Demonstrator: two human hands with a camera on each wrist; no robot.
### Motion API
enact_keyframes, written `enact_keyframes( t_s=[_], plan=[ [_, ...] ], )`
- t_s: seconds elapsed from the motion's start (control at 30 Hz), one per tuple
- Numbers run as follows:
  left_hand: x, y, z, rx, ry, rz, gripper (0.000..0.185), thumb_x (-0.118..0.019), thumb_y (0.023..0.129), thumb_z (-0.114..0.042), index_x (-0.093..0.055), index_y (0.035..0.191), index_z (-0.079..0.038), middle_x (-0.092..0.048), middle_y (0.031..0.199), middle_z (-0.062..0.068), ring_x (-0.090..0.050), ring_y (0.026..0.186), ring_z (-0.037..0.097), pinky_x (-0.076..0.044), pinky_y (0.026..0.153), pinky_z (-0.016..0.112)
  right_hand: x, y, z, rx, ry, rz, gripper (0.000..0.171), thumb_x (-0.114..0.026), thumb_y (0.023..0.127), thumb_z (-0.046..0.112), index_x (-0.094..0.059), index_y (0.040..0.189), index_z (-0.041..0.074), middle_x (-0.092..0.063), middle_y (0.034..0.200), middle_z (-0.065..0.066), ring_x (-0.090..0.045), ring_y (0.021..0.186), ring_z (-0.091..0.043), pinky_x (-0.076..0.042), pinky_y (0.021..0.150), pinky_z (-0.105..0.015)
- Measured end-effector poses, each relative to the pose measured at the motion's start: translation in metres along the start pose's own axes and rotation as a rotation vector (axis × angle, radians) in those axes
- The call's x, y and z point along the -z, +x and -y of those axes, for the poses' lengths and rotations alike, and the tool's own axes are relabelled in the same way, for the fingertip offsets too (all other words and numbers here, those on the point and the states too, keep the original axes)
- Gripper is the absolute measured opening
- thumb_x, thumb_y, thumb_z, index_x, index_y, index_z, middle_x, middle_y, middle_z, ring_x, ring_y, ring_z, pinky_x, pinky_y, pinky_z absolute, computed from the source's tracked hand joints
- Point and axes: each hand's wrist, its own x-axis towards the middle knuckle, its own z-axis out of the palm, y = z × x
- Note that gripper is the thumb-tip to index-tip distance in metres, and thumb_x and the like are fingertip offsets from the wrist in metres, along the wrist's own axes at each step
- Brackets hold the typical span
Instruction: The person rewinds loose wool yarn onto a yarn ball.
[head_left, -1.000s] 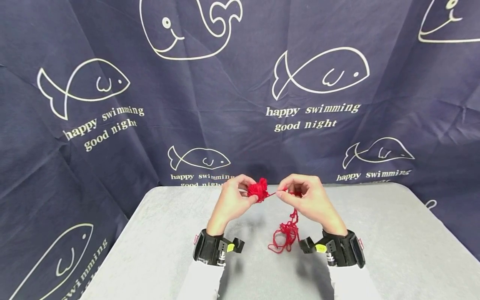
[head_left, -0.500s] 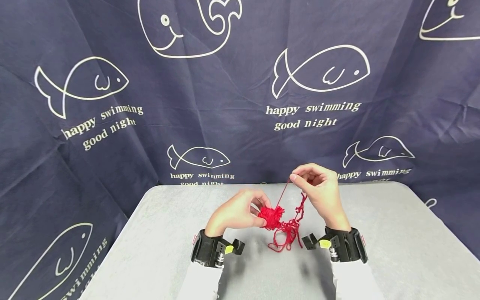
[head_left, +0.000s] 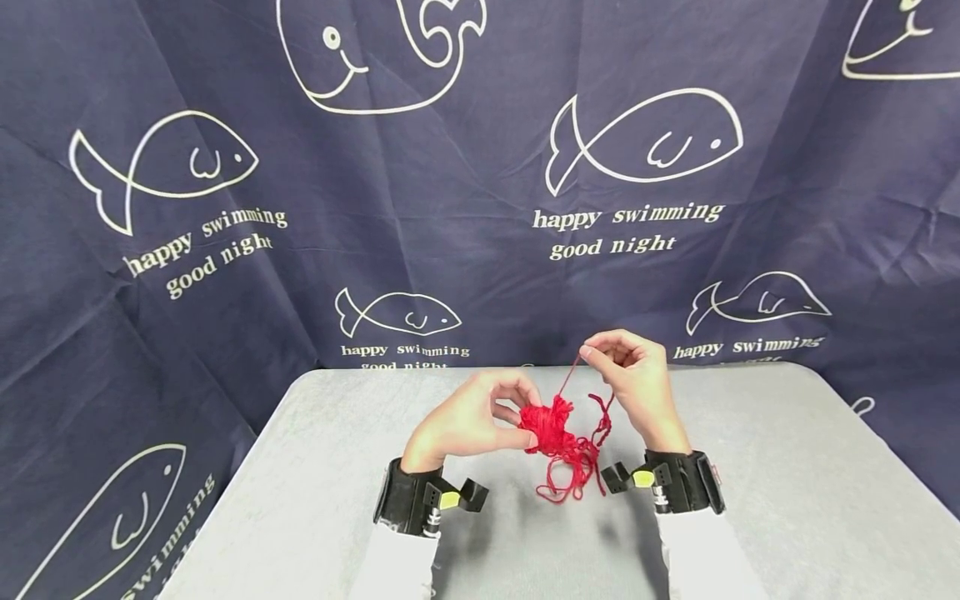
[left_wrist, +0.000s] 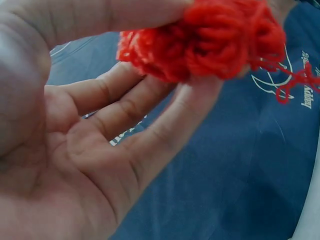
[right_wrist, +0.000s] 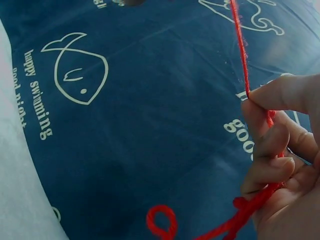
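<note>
A grey counter [head_left: 787, 500] with a soft, felt-like top fills the lower part of the head view. Behind and around it hangs a dark navy cloth backdrop [head_left: 465, 208], creased in places, printed with white outline fish and whales and the words "happy swimming good night".

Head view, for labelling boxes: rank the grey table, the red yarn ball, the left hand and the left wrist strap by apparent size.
1. grey table
2. left hand
3. left wrist strap, close to the hand, so that order is unsure
4. red yarn ball
</note>
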Motion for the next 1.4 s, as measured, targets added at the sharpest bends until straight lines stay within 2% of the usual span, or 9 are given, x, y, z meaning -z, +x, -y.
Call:
enact_keyframes(
  t_s=[0.2, 0.47, 0.53, 0.7, 0.93, 1.1, 1.4],
  plan=[
    [0.001, 0.001, -0.002, -0.077, -0.169, -0.100, 0.029, -0.075, 0.076, 0.015, -0.063, 0.100, 0.004, -0.066, 0.097, 0.013, -0.067, 0.088, 0.020, -0.062, 0.079, 0.044, -0.005, 0.000, -0.010, -0.032, 0.006, 0.024, 0.012, -0.079, 0.086, 0.002, -0.073, 0.092, -0.006, -0.066, 0.072, 0.001, -0.045, 0.054, -0.009, -0.036, 0.046, -0.021],
    [0.003, 0.001, -0.005, -0.090, -0.362, -0.379, 0.032, -0.073, 0.073, 0.015, -0.058, 0.101, 0.014, -0.068, 0.092, 0.002, -0.068, 0.080, 0.014, -0.060, 0.073, 0.028, -0.012, -0.002, -0.018, -0.051, -0.011, 0.074, 0.010, -0.077, 0.086, -0.002, -0.072, 0.093, -0.007, -0.065, 0.072, 0.002, -0.045, 0.055, -0.008, -0.035, 0.046, -0.020],
    [0.003, 0.002, -0.005, -0.103, -0.406, -0.445, 0.029, -0.071, 0.072, 0.015, -0.059, 0.099, 0.011, -0.068, 0.090, 0.001, -0.068, 0.081, 0.014, -0.059, 0.073, 0.026, -0.014, -0.003, -0.019, -0.055, -0.020, 0.088, 0.010, -0.077, 0.086, 0.000, -0.073, 0.093, -0.006, -0.065, 0.072, 0.001, -0.044, 0.055, -0.009, -0.034, 0.046, -0.020],
    [0.003, 0.004, -0.007, -0.105, -0.497, -0.586, 0.033, -0.069, 0.072, 0.015, -0.065, 0.096, -0.007, -0.069, 0.086, -0.001, -0.066, 0.080, 0.012, -0.056, 0.071, 0.023, -0.022, -0.006, -0.014, -0.085, -0.080, 0.140, 0.008, -0.076, 0.087, -0.001, -0.074, 0.094, -0.005, -0.063, 0.070, -0.002, -0.044, 0.054, -0.008, -0.034, 0.048, -0.021],
    [0.004, 0.006, -0.006, -0.118, -0.596, -0.771, 0.034, -0.067, 0.074, 0.018, -0.065, 0.094, -0.009, -0.066, 0.087, 0.001, -0.066, 0.073, 0.014, -0.056, 0.069, 0.024, -0.031, -0.009, -0.021, -0.075, -0.155, 0.226, 0.006, -0.076, 0.087, 0.000, -0.076, 0.092, 0.001, -0.059, 0.067, -0.002, -0.041, 0.055, -0.009, -0.032, 0.049, -0.022],
    [0.006, 0.007, -0.004, -0.116, -0.577, -0.868, 0.034, -0.069, 0.075, 0.018, -0.064, 0.095, -0.009, -0.064, 0.087, 0.001, -0.064, 0.075, 0.013, -0.056, 0.072, 0.023, -0.034, -0.010, -0.018, -0.020, -0.216, 0.283, 0.004, -0.077, 0.084, 0.002, -0.075, 0.087, 0.002, -0.060, 0.064, -0.003, -0.043, 0.053, -0.010, -0.033, 0.048, -0.022],
    [0.010, 0.005, 0.000, -0.074, -0.356, -0.993, 0.032, -0.073, 0.073, 0.016, -0.063, 0.097, -0.001, -0.065, 0.089, 0.001, -0.061, 0.079, 0.015, -0.054, 0.069, 0.023, -0.034, -0.012, -0.004, 0.022, -0.293, 0.297, 0.004, -0.078, 0.083, 0.005, -0.075, 0.084, 0.008, -0.060, 0.062, 0.001, -0.043, 0.050, -0.011, -0.031, 0.045, -0.023]
  ],
)
